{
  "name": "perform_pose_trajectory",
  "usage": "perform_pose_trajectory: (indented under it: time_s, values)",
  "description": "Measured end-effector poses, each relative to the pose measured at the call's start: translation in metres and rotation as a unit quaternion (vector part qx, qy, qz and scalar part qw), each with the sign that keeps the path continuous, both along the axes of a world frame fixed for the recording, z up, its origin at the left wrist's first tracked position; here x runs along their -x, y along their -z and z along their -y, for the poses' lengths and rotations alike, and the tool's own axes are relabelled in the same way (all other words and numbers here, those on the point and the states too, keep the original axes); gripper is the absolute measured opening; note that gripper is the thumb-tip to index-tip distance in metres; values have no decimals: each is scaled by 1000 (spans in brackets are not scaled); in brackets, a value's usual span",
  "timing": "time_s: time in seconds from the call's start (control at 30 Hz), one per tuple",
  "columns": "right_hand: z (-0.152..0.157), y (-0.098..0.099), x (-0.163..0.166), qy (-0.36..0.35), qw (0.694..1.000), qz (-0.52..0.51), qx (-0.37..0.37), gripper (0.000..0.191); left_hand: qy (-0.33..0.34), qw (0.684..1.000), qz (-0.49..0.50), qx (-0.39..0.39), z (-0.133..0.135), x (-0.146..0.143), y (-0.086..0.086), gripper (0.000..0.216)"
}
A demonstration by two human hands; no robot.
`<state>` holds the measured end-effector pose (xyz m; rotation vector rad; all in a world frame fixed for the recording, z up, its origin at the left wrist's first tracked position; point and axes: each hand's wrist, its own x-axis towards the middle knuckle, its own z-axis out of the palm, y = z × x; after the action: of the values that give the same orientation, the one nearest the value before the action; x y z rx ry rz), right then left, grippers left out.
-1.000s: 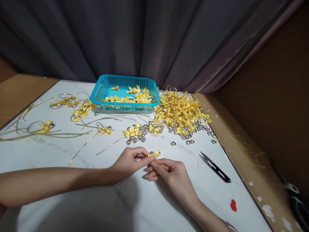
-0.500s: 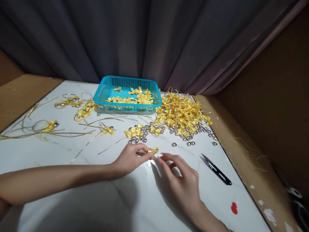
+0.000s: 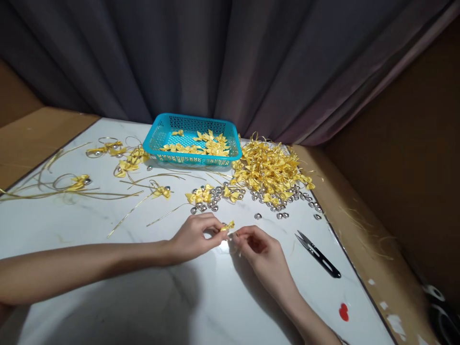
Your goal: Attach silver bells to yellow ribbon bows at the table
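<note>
Red piece [image 3: 344, 312]: down in the near right, flat on the white table [image 3: 143, 306].
Right hand [image 3: 264, 251]: thumb and forefinger tips close together, just beside the yellow bow [image 3: 230, 224] — whether anything is pinched there, I cannot tell.
Left hand [image 3: 196, 235]: here's the clear grip, thumb and fingertips grasping that bow at its left end.
Snips [image 3: 318, 255]: resting right of the right hand, points away from us.
Silver beads [image 3: 214, 208]: scattered just past the hands, crowding the bow pile's front.
Bow pile [image 3: 269, 163]: a tangle of yellow and gold, just right of the basket.
Blue basket [image 3: 156, 132]: more yellow bows inside — dark curtain [image 3: 187, 57] behind.
</note>
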<state>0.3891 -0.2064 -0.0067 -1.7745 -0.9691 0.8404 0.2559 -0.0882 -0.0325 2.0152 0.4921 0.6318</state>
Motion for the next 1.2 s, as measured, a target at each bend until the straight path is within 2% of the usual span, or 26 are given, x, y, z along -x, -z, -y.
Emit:
perform_pose_trajectory:
  time_s: [0.13,0.23,0.37,0.47,0.67,0.83,0.97,1.07,1.2]
  values:
    - [5,-3,0,-33,978,173,-115,13,21,999,-29,-3,-1,0,-1,15]
    - [4,-2,0,-53,960,206,-181,15,45,998,-27,-40,0,0,0,17]
    - [0,2,-4,-31,966,201,-160,15,87,990,7,-113,2,2,2,18]
    - [-1,3,-7,-27,969,196,-151,15,113,984,25,-138,3,3,1,21]
    - [-1,2,-7,-27,966,204,-155,17,121,985,34,-117,3,3,-2,19]
    - [1,-2,-10,-21,959,235,-154,18,97,993,2,-64,1,3,-4,19]
    - [4,-10,-8,-56,952,232,-191,18,80,996,-22,-33,0,2,-4,18]
    - [4,-11,-5,-73,951,215,-210,19,114,992,-13,-47,0,2,-4,19]
    - [2,-5,-6,-58,960,201,-185,19,161,984,21,-77,2,3,-3,18]
